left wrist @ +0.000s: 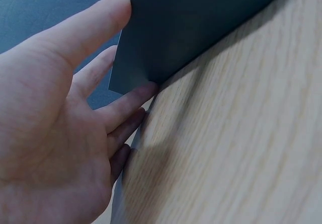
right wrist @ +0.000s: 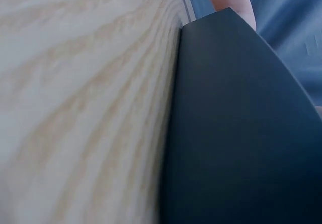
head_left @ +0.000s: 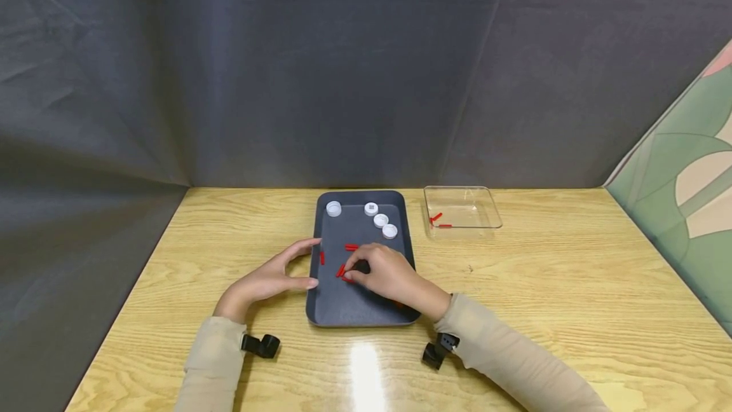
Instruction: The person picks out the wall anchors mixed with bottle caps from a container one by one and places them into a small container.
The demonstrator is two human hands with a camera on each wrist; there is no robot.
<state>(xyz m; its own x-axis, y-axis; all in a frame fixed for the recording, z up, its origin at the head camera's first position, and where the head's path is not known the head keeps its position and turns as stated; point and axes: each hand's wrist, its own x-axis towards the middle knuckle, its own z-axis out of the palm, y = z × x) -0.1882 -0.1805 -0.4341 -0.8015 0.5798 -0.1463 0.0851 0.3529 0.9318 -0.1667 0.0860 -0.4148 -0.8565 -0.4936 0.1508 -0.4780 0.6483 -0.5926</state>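
A dark grey tray (head_left: 360, 310) lies on the wooden table. My left hand (head_left: 269, 278) is at its left side, thumb and fingers spread apart, the tips touching the rim; the left wrist view has this hand (left wrist: 60, 118) against the tray's outer wall (left wrist: 191, 22). Over the middle of the tray, my right hand (head_left: 386, 272) pinches a small red stick (head_left: 340, 271) between thumb and index finger. Another red stick (head_left: 347, 280) lies just under the thumb. More red sticks (head_left: 351, 247) lie behind the right hand, and one red stick (head_left: 323, 258) is near the left rim.
Several white round caps (head_left: 380, 220) sit in the tray's far half, one white cap (head_left: 333, 208) in its far left corner. Right of the tray stands a clear plastic box (head_left: 486, 208) holding a few red sticks (head_left: 445, 226). A dark curtain (head_left: 343, 81) hangs behind the table.
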